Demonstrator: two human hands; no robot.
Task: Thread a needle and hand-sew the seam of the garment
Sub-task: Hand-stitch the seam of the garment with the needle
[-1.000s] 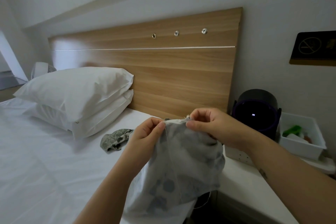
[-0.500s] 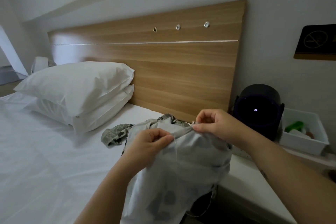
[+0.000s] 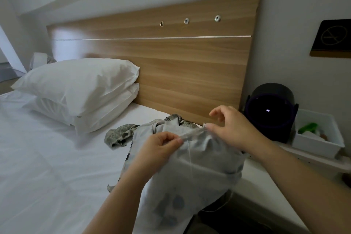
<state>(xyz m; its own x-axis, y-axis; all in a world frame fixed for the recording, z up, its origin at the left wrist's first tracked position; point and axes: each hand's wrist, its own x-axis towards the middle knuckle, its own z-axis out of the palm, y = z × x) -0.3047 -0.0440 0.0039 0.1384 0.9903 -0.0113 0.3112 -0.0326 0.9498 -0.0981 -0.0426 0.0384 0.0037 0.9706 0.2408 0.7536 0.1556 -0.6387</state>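
A pale grey patterned garment (image 3: 205,167) is held up inside out over the bed's right edge. My left hand (image 3: 161,143) pinches its top seam edge between thumb and fingers. My right hand (image 3: 230,128) pinches the same edge further right, its other fingers spread; the needle is too small to make out. A thin white thread (image 3: 190,157) hangs down from the seam across the cloth, and a loop of it shows below at the garment's lower right. More of the garment (image 3: 121,134) lies crumpled on the sheet behind.
White bed sheet (image 3: 47,167) fills the left, with two stacked pillows (image 3: 79,89) against a wooden headboard (image 3: 180,66). On the bedside shelf at right stand a dark round device (image 3: 269,114) and a white bin (image 3: 319,138) with small items.
Both hands have lowered the garment slightly and drawn apart, stretching the seam edge. My right hand's free fingers have opened out. More of the crumpled cloth behind shows.
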